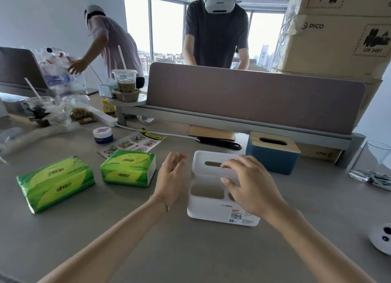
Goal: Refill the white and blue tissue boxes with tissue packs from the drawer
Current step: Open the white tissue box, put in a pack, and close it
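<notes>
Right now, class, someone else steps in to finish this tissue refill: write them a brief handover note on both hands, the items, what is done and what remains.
Left hand: open, empty, beside the white plastic tissue box.
Right hand: open, fingers spread over that box's lid, gripping nothing.
Blue tissue box with wooden lid: closed, behind the white one.
Two green tissue packs: on the grey desk, left of the hands.
Done: packs fetched.
Left: open both boxes and load one pack each.

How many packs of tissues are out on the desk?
2. One green plastic-wrapped tissue pack lies at the desk's left; the other green pack sits nearer the middle, just left of the person's left hand. Others may be hidden.
</notes>
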The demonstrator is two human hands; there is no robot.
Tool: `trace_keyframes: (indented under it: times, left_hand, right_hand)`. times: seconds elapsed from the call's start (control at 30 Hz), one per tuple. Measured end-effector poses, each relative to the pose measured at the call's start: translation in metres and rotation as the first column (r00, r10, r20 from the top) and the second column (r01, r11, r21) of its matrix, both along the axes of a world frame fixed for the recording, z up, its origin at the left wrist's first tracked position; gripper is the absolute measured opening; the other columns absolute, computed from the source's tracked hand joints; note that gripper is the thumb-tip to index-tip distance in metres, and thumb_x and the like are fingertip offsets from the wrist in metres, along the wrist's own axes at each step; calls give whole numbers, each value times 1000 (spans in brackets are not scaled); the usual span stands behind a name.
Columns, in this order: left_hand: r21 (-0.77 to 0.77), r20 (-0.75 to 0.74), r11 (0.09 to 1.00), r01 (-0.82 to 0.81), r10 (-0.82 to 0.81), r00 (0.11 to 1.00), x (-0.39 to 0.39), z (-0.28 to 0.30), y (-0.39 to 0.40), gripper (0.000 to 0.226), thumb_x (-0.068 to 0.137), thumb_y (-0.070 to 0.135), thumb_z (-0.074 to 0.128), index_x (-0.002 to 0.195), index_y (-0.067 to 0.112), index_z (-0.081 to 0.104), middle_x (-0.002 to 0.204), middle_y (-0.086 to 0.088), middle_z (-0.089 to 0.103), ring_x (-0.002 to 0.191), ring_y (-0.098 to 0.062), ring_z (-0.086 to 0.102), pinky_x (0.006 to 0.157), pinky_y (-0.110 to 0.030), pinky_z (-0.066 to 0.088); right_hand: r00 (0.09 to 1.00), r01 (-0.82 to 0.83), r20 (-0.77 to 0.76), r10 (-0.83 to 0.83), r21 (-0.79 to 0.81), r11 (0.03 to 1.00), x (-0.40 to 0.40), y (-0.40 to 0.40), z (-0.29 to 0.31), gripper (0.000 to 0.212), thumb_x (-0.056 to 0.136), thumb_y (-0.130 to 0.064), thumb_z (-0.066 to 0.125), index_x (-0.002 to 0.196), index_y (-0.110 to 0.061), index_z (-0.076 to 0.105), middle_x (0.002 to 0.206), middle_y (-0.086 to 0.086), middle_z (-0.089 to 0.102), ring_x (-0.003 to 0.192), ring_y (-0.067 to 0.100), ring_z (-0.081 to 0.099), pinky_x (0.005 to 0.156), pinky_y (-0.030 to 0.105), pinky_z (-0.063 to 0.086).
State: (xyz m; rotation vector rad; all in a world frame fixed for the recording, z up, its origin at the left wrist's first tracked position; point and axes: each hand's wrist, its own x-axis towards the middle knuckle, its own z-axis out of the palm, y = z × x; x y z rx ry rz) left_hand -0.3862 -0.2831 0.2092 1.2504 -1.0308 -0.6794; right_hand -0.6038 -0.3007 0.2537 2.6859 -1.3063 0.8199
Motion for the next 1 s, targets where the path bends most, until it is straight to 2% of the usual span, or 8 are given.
trace_keyframes:
  times: [0.07, 0.13, 0.27, 0.33, 0.4, 0.63, 0.9, 1.0]
  left_hand:
    - [72, -190, 996, 61, -46, 981, 6, -7, -30, 18, 103, 7, 49, 103, 16, 65, 105, -2, 67, 92, -13, 60, 70, -17, 49]
    - [109, -325, 984, 140, -97, 941, 6, -11, -50, 21, 105, 10, 46, 111, 13, 66, 109, -8, 69, 94, -18, 64, 73, -24, 53]
    - [104, -453, 957, 269, -195, 870, -5, -18, -62, 32, 106, 24, 44, 108, 7, 70, 97, -15, 71, 88, -25, 65, 80, -37, 53]
    - [84, -527, 938, 336, -244, 814, -9, -24, -64, 36, 103, 34, 50, 113, 5, 68, 104, -21, 65, 96, -32, 58, 90, -46, 48]
    - [75, -593, 928, 364, -252, 765, -10, -30, -66, 44, 97, 41, 55, 122, 6, 64, 110, -24, 60, 99, -35, 55, 91, -49, 47]
    - [56, -565, 950, 306, -223, 794, -12, -29, -70, 27, 104, 28, 48, 93, 12, 68, 87, -13, 65, 79, -24, 61, 76, -40, 51]
    - [65, -496, 956, 285, -217, 841, -12, -29, -69, 29, 105, 23, 47, 88, 14, 70, 84, -10, 65, 80, -23, 59, 79, -40, 49]
    - [56, -361, 969, 243, -207, 909, -12, -31, -70, 26, 104, 9, 47, 90, 15, 68, 87, -6, 66, 86, -23, 58, 86, -42, 49]
  right_hand:
    - [997, -10, -80, 14, 53, 999, 15, -10, -2, 42, 95, -43, 57, 135, -30, 56, 132, -9, 59, 125, 16, 49, 108, 37, 39]
    - [994, -14, -105, 25, 101, 995, 24, -14, -8, 47, 95, -43, 56, 141, -32, 51, 135, -9, 58, 125, 17, 50, 108, 37, 39]
    - [998, -8, -56, 13, 89, 996, 25, -16, -17, 51, 95, -41, 59, 146, -36, 49, 125, -9, 62, 115, 17, 54, 102, 36, 42]
    - [999, -7, -50, 11, 80, 997, 26, -18, -20, 52, 96, -41, 60, 147, -38, 49, 119, -9, 61, 112, 17, 54, 101, 36, 42]
    - [999, -9, -36, 13, 90, 996, 27, -19, -21, 52, 96, -41, 60, 147, -38, 48, 116, -9, 60, 111, 16, 52, 101, 35, 41]
    - [999, -7, -37, 10, 94, 996, 28, -20, -21, 52, 96, -40, 60, 147, -37, 48, 114, -6, 58, 109, 18, 51, 100, 34, 40]
    - [999, -9, -33, 12, 79, 997, 28, -17, -22, 51, 96, -34, 62, 146, -33, 51, 114, -2, 59, 108, 21, 52, 100, 39, 41]
    - [998, 7, -60, -9, -29, 1000, 29, -18, -24, 51, 93, -30, 63, 144, -30, 54, 110, 3, 58, 102, 24, 53, 96, 42, 43]
